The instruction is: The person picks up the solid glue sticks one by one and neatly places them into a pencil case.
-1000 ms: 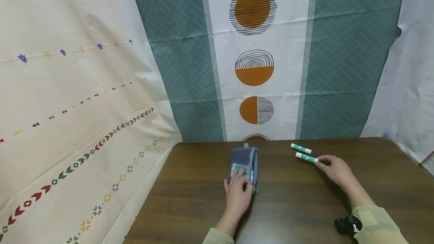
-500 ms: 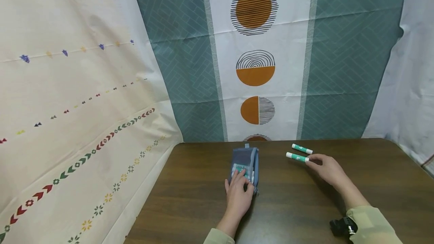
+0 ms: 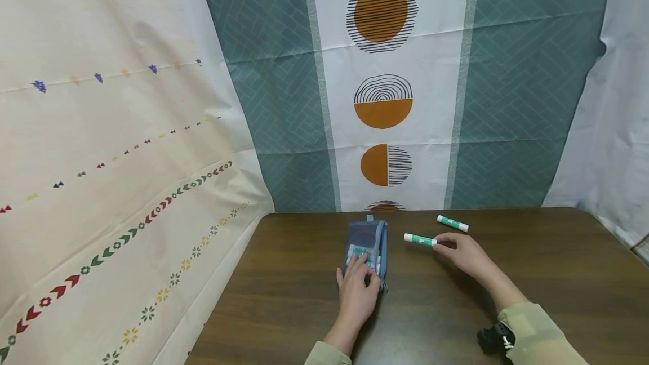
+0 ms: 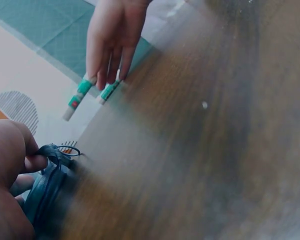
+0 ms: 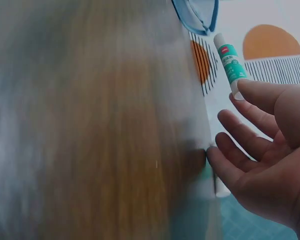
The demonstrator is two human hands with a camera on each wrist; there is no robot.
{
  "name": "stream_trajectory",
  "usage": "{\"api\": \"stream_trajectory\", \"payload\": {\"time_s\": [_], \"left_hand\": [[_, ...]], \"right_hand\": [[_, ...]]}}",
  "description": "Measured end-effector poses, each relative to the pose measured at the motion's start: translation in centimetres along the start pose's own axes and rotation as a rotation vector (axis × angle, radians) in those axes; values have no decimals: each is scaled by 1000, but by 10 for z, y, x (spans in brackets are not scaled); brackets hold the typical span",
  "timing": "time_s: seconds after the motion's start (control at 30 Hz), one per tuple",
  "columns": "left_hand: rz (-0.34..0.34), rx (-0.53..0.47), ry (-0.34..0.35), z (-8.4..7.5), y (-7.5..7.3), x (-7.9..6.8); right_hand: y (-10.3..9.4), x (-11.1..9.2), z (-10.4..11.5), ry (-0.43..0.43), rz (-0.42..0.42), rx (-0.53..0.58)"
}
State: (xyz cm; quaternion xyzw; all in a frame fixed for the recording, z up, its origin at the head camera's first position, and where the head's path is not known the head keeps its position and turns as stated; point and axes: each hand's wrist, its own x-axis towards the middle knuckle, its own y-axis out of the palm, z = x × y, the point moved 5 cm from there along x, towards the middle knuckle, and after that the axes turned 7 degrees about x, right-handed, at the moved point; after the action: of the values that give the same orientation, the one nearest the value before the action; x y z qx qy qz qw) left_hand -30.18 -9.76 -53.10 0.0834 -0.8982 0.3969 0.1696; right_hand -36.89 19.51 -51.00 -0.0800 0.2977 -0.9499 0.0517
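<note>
My right hand pinches a green and white glue stick by one end, between thumb and index finger. The tube points left toward the pouch, and the other fingers are spread below it in the right wrist view. A blue zippered pencil pouch lies on the table, its right side unzipped. Green and white tubes show through its see-through front. My left hand grips the pouch's near end, with thumb and finger pinching its edge by the zipper. A second glue stick lies behind my right hand.
The dark brown wooden table ends at the back against a hanging green and white cloth. A cream patterned cloth hangs along the left side. A black wrist camera sits by my right sleeve.
My right hand has moved left with the glue stick, from beside the second tube toward the pouch. My left hand and the pouch have stayed in place.
</note>
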Motion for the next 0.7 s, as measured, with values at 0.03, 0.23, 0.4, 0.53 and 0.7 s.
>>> {"api": "stream_trajectory", "payload": {"time_s": [0.03,0.23,0.4,0.53,0.7], "left_hand": [[5,-2,-4,0,0,0],[7,-1,-10,1,1,0],[4,-2,-6,2,1,0],[9,-1,-12,1,1,0],[13,3,-15,2,2,1]], "right_hand": [[2,1,1,-4,2,4],[17,7,9,-18,28,2],[29,13,13,-29,40,-10],[37,17,18,-32,47,-20],[45,21,24,-26,47,-18]]}}
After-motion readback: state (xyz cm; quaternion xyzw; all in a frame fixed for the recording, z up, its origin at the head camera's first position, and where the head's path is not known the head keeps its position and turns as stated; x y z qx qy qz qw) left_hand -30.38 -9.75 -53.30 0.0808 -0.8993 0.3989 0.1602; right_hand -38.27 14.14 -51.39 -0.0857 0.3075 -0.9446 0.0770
